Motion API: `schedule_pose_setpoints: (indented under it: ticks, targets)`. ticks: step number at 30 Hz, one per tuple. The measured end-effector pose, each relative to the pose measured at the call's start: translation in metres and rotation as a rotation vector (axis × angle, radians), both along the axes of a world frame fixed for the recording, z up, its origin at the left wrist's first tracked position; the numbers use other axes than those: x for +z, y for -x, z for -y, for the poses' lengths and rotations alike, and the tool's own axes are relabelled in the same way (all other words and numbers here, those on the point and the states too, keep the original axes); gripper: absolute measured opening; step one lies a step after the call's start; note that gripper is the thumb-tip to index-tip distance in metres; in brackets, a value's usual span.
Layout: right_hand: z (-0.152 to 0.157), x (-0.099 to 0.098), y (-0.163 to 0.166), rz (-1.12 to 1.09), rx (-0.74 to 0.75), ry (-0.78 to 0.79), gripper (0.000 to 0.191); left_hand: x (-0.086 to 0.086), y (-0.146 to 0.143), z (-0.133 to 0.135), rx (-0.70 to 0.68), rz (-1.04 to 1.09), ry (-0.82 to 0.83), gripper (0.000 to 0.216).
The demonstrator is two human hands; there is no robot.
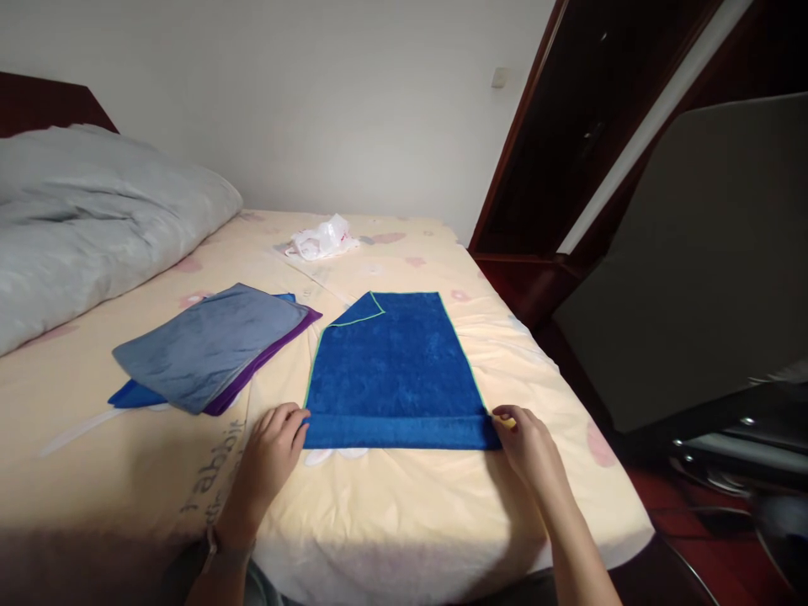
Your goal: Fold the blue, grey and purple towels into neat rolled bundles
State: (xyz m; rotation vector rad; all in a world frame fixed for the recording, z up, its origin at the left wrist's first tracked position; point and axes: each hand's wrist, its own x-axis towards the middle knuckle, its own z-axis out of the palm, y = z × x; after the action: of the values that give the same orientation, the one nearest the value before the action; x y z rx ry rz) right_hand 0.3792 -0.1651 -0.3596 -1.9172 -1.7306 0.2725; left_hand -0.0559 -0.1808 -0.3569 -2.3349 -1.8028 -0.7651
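Note:
A blue towel (391, 362) with light green edging lies spread on the bed in front of me. Its near edge is folded over into a flat band, and its far left corner is turned inward. My left hand (274, 442) pinches the left end of the folded band, fingers closed on the cloth. At the band's right end, my right hand (521, 438) grips the towel between thumb and fingers. To the left lies a loose stack of cloths, with a grey towel (211, 345) on top, a purple towel (262, 364) under it and blue cloth (135, 394) lowest.
The bed (404, 513) has a yellow patterned sheet. A crumpled white plastic bag (323, 238) rests toward the back. A grey quilt (107, 215) is heaped at the left. Beyond the bed's right edge stand a dark wooden cabinet (561, 143) and a large dark panel (700, 252).

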Motion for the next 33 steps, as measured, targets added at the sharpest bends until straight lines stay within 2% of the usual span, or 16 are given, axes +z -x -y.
schedule_pose_setpoints:
  ticks: [2, 4, 7, 9, 12, 14, 17, 20, 25, 30, 33]
  targets:
    - [0.002, 0.005, 0.0, -0.006, 0.202, -0.096, 0.021, 0.002, 0.004, 0.001, -0.128, 0.0, 0.042, 0.02]
    - [0.004, 0.007, -0.001, -0.022, 0.391, -0.062, 0.023, 0.0, 0.01, 0.001, -0.202, 0.017, 0.102, 0.031]
    - [0.005, 0.003, -0.002, -0.03, 0.478, 0.042, 0.04, -0.006, 0.019, -0.001, -0.214, 0.055, 0.178, 0.037]
    - [0.003, -0.001, -0.004, -0.039, 0.459, 0.039, 0.044, -0.009, 0.025, -0.003, -0.183, 0.092, 0.208, 0.038]
    - [0.0, -0.005, -0.007, -0.137, 0.399, 0.021, 0.033, -0.01, 0.03, -0.006, -0.159, 0.155, 0.236, 0.036]
    - [-0.003, -0.006, -0.007, -0.273, 0.304, 0.062, 0.026, -0.01, 0.031, -0.007, -0.147, 0.233, 0.246, 0.028]
    - [-0.009, -0.008, -0.004, -0.447, 0.16, 0.129, 0.033, -0.011, 0.024, -0.01, -0.047, 0.401, 0.264, 0.026]
    - [-0.019, -0.012, 0.0, -0.512, 0.064, 0.082, 0.039, -0.012, 0.011, -0.015, 0.082, 0.499, 0.248, 0.03]
    - [-0.029, -0.013, 0.008, -0.492, -0.075, 0.035, 0.043, -0.015, -0.001, -0.025, 0.147, 0.452, 0.2, 0.034]
    - [-0.028, -0.011, 0.01, -0.445, -0.025, 0.079, 0.043, -0.021, 0.002, -0.034, 0.165, 0.396, 0.152, 0.035]
    - [-0.03, -0.011, 0.009, -0.318, -0.042, 0.071, 0.042, -0.013, -0.004, -0.036, 0.217, 0.268, 0.097, 0.038]
